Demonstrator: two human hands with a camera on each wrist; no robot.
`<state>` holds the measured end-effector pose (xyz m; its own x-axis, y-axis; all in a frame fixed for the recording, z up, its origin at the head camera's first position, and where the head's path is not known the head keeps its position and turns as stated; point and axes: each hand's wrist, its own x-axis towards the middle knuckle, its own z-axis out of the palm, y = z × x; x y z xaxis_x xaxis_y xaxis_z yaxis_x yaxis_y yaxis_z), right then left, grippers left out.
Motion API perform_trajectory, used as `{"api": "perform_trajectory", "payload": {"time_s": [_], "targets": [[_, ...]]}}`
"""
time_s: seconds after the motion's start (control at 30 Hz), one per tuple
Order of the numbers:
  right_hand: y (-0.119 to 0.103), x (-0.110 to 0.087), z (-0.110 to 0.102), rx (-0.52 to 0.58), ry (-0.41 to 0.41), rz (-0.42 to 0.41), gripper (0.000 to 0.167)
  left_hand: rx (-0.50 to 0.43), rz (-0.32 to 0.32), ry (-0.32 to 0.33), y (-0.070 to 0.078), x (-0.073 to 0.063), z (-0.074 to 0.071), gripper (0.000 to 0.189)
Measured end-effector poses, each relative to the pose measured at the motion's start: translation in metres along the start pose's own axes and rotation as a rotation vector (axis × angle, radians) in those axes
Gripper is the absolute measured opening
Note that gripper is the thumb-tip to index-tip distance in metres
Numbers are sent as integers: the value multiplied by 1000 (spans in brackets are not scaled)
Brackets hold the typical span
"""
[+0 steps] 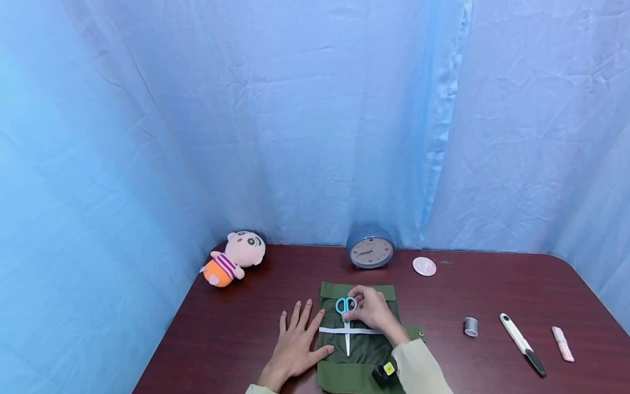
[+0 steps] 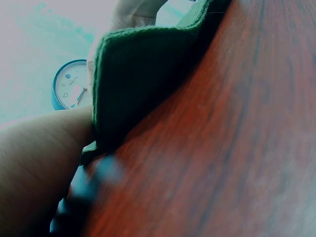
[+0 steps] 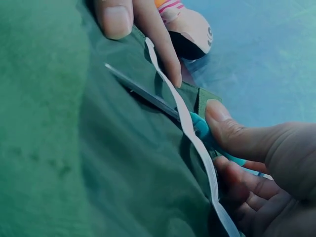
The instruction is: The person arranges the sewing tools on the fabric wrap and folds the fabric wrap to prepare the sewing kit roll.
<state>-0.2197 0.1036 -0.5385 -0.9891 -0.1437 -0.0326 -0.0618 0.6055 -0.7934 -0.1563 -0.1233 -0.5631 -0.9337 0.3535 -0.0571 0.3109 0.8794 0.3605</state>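
A pair of scissors (image 1: 347, 340) with light blue handles lies along a green cloth pouch (image 1: 339, 377), its blades passing under a white elastic band (image 1: 332, 330). My right hand (image 1: 371, 309) pinches the scissors by the handles, thumb on top. In the right wrist view the blades (image 3: 143, 94) extend out from beneath the elastic, over the green fabric. Spread nearly flat, my left hand (image 1: 294, 350) rests with its thumb and fingertips at the pouch's left edge. The left wrist view has a raised corner of the pouch (image 2: 143, 74) in front of the fingers.
A plush doll (image 1: 228, 262) lies at the back left, and a blue alarm clock (image 1: 371, 251) stands behind the pouch. Right of the clock is a round pale disc (image 1: 424, 266). Further right lie a grey thread spool (image 1: 471, 326), a white-and-black handled tool (image 1: 521, 343) and a small pink-and-white item (image 1: 563, 343).
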Motion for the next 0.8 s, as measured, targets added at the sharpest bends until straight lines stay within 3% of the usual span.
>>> {"api": "perform_trajectory", "payload": {"time_s": [0.27, 0.8], "targets": [[1, -2, 1, -60, -12, -14, 38, 8, 0, 6, 0, 0, 1, 82], [3, -7, -2, -61, -20, -77, 33, 6, 3, 12, 1, 0, 0, 82]]}}
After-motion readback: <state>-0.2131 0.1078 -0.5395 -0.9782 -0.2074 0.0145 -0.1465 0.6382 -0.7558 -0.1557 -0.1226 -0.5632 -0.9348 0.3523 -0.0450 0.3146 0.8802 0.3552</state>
